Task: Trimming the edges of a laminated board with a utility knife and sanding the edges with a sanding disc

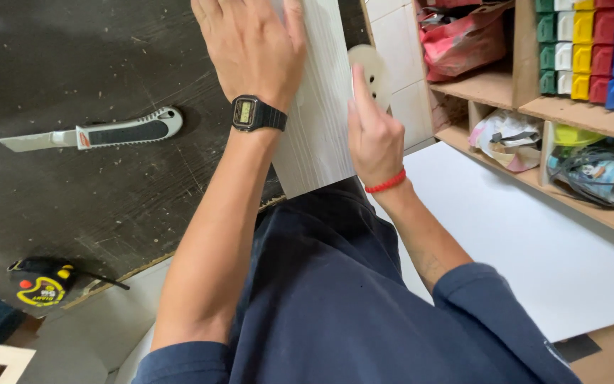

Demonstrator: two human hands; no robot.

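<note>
The left hand (250,46) lies flat – fingers spread – on a white board (314,135). The right hand (372,131) pinches a pale disc (371,71) (holes in it) against the board's edge.

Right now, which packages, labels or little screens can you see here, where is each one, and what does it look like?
Wristwatch: on the left wrist; black, rectangular, small greenish-grey screen.
Tape measure: lower left on the dark bench; black case, round yellow label, red button.
Red bag: upper shelf cubby at right; crumpled, red.
Plastic-wrapped bundle: lower right cubby; clear wrap over dark and blue contents.
Storage bins: top right; small green, white, yellow, red and blue boxes in columns.
</note>
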